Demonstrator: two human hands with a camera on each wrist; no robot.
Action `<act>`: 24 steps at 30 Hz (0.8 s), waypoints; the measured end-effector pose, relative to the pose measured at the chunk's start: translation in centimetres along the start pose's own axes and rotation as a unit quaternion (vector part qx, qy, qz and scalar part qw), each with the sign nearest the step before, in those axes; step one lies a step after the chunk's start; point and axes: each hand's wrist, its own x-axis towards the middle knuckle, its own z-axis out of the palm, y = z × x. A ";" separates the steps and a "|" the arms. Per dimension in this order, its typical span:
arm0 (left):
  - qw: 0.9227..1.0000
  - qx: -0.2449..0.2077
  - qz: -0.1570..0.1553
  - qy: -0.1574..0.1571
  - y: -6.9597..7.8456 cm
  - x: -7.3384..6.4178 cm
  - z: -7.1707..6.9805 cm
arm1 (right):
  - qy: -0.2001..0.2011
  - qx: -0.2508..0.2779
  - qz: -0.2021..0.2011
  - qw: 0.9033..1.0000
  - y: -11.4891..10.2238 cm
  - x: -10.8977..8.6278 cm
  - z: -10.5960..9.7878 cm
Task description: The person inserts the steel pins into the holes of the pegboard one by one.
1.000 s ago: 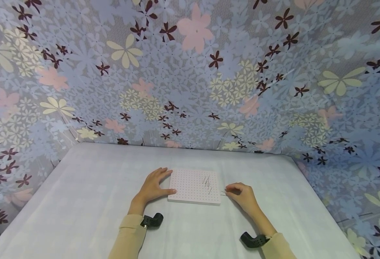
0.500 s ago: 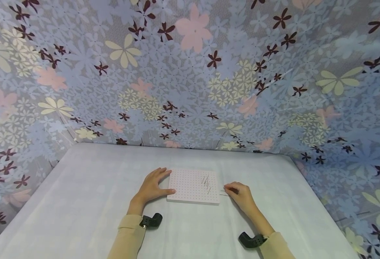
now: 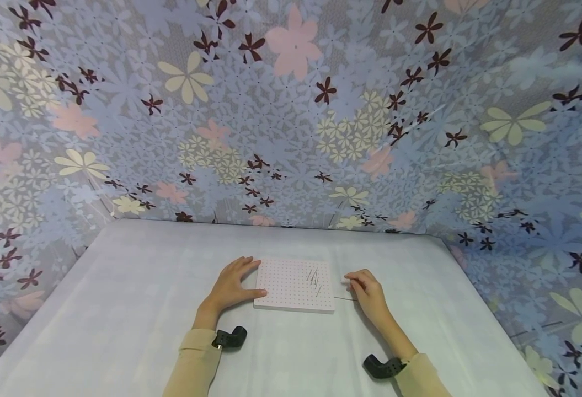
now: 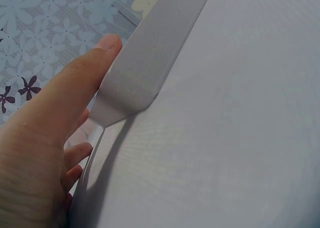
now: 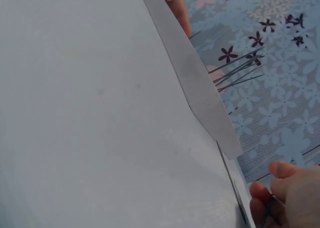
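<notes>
Just below the frame's centre, the board (image 3: 294, 285) lay flat on the table (image 3: 122, 309). The left hand (image 3: 231, 288) rested on its left edge, fingers straight and slightly spread. The right hand (image 3: 367, 292) (just right of the board) pinched a pin (image 3: 351, 285); several pins (image 3: 315, 277) stood in the board.

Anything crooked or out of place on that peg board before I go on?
Yes, slightly. The thin pins standing in the pink board lean at different angles rather than upright, bunched near its right side. One loose pin lies flat on the table beside the board, by the right hand. The left hand rests against the board's left edge.
</notes>
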 end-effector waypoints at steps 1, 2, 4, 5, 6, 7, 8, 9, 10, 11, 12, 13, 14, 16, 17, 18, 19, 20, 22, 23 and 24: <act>1.000 0.000 0.001 0.001 0.0 0.0 0.0 | 0.005 0.011 0.003 1.000 0.0 0.0 0.0; 1.000 0.000 0.003 0.002 0.0 0.0 0.0 | 0.008 0.025 0.008 1.000 -0.1 0.1 0.0; 1.000 0.000 0.007 0.005 -0.1 0.0 0.0 | 0.013 0.060 0.017 0.998 -0.1 0.1 0.1; 1.000 -0.002 0.006 0.004 -0.1 0.0 0.0 | 0.014 0.076 0.021 0.997 -0.2 0.2 0.2; 1.000 -0.002 0.005 0.004 -0.1 0.0 0.0 | 0.016 0.092 0.024 0.995 -0.3 0.2 0.3; 1.000 -0.001 0.005 0.003 -0.1 0.0 0.1 | 0.019 0.106 0.027 0.994 -0.3 0.3 0.3; 1.000 0.001 0.004 0.002 -0.1 0.0 0.1 | 0.022 0.115 0.028 0.993 -0.4 0.3 0.4; 1.000 0.001 0.004 0.002 -0.2 0.1 0.1 | 0.026 0.122 0.028 0.992 -0.4 0.3 0.4; 1.000 0.003 0.004 0.002 -0.2 0.1 0.1 | 0.032 0.125 0.026 0.991 -0.5 0.3 0.5; 1.000 0.003 0.003 0.001 -0.2 0.0 0.0 | 0.037 0.123 0.026 0.991 -0.6 0.3 0.6; 1.000 0.003 0.005 0.003 -0.3 0.1 0.0 | 0.043 0.127 0.025 0.991 -0.7 0.4 0.6; 1.000 0.003 0.007 0.004 -0.3 0.0 0.0 | 0.048 0.131 0.024 0.990 -0.8 0.4 0.7; 1.000 0.003 0.009 0.006 -0.3 0.0 0.0 | 0.051 0.139 0.020 0.989 -1.0 0.4 0.8; 1.000 0.001 0.010 0.007 -0.3 0.0 0.0 | 0.049 0.162 0.017 0.985 -1.7 0.5 0.8; 1.000 0.000 0.010 0.008 -0.3 0.0 0.0 | 0.046 0.172 0.015 0.984 -2.3 0.4 0.8; 1.000 0.000 0.010 0.008 -0.3 0.0 0.0 | 0.041 0.184 0.014 0.982 -2.8 0.4 0.9; 1.000 -0.001 0.010 0.007 -0.2 0.0 -0.1 | 0.037 0.195 0.012 0.980 -3.3 0.4 0.9; 1.000 -0.001 0.009 0.007 -0.2 0.0 -0.1 | 0.033 0.202 0.011 0.979 -3.7 0.4 1.0; 1.000 -0.002 0.007 0.006 -0.2 -0.1 0.0 | 0.027 0.206 0.018 0.978 -4.7 0.3 1.2; 1.000 -0.001 0.007 0.005 -0.1 -0.1 0.0 | 0.025 0.209 0.018 0.978 -4.8 0.4 1.4; 1.000 -0.002 0.007 0.004 -0.1 -0.1 0.0 | 0.023 0.212 0.018 0.977 -5.0 0.4 1.5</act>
